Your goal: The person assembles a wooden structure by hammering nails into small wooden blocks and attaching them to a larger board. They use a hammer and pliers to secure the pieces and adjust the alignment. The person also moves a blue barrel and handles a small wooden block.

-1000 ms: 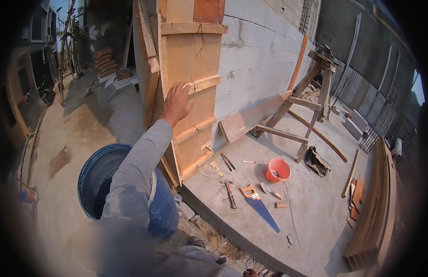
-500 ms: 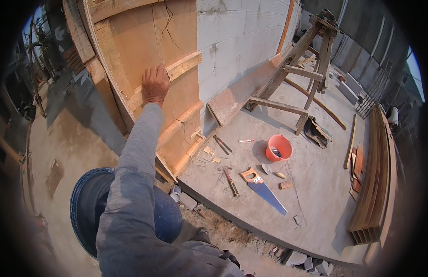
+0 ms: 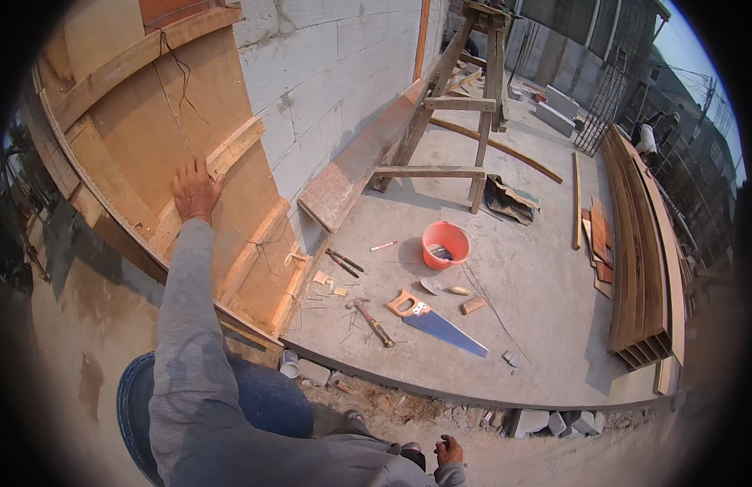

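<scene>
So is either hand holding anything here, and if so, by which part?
Nothing appears held: the left hand lies open against a wooden crosspiece, without a visible grip; the right hand shows nothing in it.

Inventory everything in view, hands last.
panel: 1, tan, left
nearest wall: 1, whitish, beside panel
trestle: 1, brown, upper middle
bucket: 1, red, centre
saw: 1, blue, below bucket
hammer: 1, reddish, left of saw
pincers: 1, dark, above hammer
marker: 1, red-white, left of bucket
trowel: 1, grey, below bucket
wood block: 1, brown, beside trowel
barrel: 1, blue, lower left
hollow beams: several, brown, far right
scraps: several, tan, beside pincers
left hand: 1, grey-sleeved, on panel
right hand: 1, grey-sleeved, bottom centre
</scene>
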A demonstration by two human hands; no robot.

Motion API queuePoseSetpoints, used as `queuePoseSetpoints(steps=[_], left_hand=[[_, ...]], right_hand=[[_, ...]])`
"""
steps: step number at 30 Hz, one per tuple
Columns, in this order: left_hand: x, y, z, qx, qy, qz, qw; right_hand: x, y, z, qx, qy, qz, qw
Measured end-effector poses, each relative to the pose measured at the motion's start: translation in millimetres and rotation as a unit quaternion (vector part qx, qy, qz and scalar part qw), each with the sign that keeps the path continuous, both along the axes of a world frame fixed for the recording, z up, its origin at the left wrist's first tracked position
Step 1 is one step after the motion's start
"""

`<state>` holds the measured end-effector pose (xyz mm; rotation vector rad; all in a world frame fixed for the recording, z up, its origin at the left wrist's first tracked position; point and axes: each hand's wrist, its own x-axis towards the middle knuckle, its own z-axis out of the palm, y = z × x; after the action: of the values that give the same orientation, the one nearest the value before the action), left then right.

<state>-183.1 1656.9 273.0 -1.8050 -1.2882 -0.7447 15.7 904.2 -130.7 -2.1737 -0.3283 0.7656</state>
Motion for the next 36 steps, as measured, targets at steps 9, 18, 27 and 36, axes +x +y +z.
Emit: queuePoseSetpoints(steps=[9, 18, 27, 36], left_hand=[[-1, 0, -17, -0.09, 0.081, 0.119, 0.985], [-13, 11, -32, -0.081, 0.01, 0.049, 0.995], [23, -83, -118, 0.01, -0.047, -0.093, 0.995], [23, -594, -415, -0.821, 0.131, -0.174, 0.528]], right_hand=[[-59, -177, -45, -0.294, 0.137, -0.173, 0.93], [-75, -117, -20, -0.17, 0.049, -0.054, 0.983], [-64, -179, -26, -0.167, 0.014, -0.07, 0.983], [-28, -318, -48, -0.091, 0.078, -0.147, 0.982]])
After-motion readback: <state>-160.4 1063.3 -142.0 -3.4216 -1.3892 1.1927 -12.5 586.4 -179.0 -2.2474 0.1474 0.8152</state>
